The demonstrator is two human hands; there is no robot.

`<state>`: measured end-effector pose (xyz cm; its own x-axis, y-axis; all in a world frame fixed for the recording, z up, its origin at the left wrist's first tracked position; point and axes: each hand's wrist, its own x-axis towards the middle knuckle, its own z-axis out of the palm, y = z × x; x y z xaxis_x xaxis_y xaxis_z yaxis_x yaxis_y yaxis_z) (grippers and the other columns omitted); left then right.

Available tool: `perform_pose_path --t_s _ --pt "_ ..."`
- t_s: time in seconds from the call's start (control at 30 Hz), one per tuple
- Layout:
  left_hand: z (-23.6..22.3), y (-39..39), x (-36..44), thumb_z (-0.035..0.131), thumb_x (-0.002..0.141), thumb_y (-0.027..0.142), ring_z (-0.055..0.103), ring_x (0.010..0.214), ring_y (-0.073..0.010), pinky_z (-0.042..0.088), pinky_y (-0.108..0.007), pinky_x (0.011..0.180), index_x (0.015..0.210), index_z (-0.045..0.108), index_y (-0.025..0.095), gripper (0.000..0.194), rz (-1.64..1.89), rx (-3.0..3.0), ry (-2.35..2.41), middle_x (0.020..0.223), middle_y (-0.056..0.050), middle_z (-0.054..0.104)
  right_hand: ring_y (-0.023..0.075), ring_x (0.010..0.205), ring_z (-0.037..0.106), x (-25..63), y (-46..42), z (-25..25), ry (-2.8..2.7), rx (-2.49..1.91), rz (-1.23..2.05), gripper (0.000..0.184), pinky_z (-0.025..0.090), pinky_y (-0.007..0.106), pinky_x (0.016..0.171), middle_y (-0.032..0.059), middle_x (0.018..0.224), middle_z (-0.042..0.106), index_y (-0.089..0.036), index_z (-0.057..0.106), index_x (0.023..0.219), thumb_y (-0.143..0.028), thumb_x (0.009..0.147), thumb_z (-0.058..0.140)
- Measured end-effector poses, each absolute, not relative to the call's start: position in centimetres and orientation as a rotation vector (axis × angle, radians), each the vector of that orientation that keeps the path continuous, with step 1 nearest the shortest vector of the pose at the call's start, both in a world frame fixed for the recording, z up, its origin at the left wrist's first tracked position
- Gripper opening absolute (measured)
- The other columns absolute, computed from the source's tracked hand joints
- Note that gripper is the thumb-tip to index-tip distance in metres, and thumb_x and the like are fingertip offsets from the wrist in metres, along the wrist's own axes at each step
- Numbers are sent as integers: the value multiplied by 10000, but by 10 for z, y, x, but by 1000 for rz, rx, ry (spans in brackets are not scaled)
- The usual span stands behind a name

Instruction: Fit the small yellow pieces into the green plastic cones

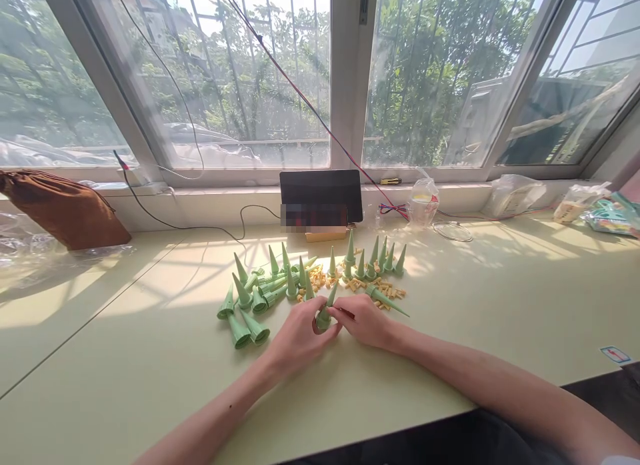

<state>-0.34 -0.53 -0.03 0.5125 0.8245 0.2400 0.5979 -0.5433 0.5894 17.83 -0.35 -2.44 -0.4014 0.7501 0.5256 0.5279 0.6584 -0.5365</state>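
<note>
A green plastic cone spike [325,319] stands point up in my left hand [300,335], whose fingers and thumb curl around its wide base. My right hand [363,318] meets it from the other side, its fingertips pinched together against the cone's side. Whatever lies between those fingertips is too small and hidden to name. Just beyond my hands are several small yellow-orange plastic pieces [317,277] in loose piles. Green cones lie on their sides [240,333] to the left, and more stand upright [350,248] behind the piles. One cone [387,299] lies just beyond my right hand.
A black tablet [320,191] leans at the window side on a small cardboard box [326,236]. To the left sits a brown drawstring bag [70,211]. Plastic bags [424,201] and a coiled cable [453,232] lie along the back right of the pale table [150,371].
</note>
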Motion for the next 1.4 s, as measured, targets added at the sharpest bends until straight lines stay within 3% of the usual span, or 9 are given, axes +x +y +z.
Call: perform_pose_path --t_s 0.5,0.87,1.4 --pt "0 -5 -4 589 816 374 346 449 -81 274 -216 481 723 353 211 302 773 2183 1169 479 102 352 80 519 272 176 -4 -25 -2054 -970 349 369 237 221 523 -59 557 343 -183 363 619 -259 972 442" --pt "-4 -4 -3 581 810 325 386 494 -86 317 -224 519 715 399 200 240 811 2303 1153 553 81 389 80 522 300 177 -5 -29 -2072 -976 362 372 249 215 536 -53 562 378 -182 361 625 -272 982 419" --pt "-5 -4 -4 600 815 352 354 460 -77 256 -207 468 749 451 198 224 811 2132 1124 502 94 358 83 530 276 177 -6 -26 -2051 -949 352 390 241 220 526 -58 560 342 -188 337 623 -292 988 423"
